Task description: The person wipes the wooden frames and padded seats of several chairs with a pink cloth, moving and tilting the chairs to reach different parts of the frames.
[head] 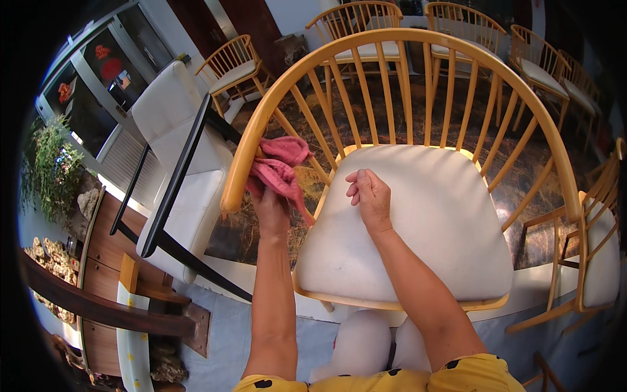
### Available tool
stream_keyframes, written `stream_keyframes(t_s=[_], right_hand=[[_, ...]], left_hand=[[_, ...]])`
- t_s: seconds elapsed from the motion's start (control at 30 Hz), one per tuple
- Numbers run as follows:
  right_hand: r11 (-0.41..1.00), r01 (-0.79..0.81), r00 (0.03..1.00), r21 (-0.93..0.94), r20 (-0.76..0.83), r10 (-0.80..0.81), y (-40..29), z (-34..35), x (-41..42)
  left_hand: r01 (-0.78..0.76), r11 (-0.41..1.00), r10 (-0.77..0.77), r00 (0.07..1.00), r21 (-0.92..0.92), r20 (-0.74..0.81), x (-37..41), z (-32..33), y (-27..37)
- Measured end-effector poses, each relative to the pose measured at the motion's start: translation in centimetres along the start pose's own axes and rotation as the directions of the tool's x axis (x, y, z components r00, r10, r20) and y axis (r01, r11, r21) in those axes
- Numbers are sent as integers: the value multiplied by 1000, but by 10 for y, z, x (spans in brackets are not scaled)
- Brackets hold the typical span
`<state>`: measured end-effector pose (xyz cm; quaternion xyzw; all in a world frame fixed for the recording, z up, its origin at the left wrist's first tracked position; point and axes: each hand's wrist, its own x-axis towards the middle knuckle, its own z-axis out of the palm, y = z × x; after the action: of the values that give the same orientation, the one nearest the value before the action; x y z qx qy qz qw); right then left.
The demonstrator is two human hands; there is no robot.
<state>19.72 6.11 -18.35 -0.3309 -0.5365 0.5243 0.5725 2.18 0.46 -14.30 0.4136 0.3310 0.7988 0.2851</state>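
Observation:
A wooden armchair point(387, 34) with a curved top rail, several spindles and a pale padded seat point(431, 220) stands right before me. My left hand point(272, 208) grips a pink cloth point(279, 166) at the left spindles, just inside the arm's rounded end. The cloth is bunched, and its lower corner hangs towards the seat edge. Part of my left fingers is hidden behind it. Over the seat is my right hand point(371, 198), fingers loosely curled in with the thumb on top and nothing in them. Whether it touches the seat I cannot tell.
Left of the chair stands a white padded chair point(181, 196) with black metal arms point(179, 181). More wooden chairs point(232, 68) line the back, and another point(597, 245) is at the right. A dark curved wooden beam point(108, 304) juts in at lower left.

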Motion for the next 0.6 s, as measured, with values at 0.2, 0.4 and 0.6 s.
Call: stream_keyframes(t_s=[0.2, 0.4, 0.6], right_hand=[[998, -54, 998, 24, -9, 54, 0, 5, -2], [984, -97, 988, 152, -101, 113, 8, -2, 3], [978, -133, 989, 158, -47, 142, 0, 9, -4]], left_hand=[[167, 929, -222, 966, 331, 135, -58, -47, -40], [371, 928, -369, 928, -37, 57, 14, -61, -69], [320, 880, -386, 912, 350, 136, 122, -47, -162]])
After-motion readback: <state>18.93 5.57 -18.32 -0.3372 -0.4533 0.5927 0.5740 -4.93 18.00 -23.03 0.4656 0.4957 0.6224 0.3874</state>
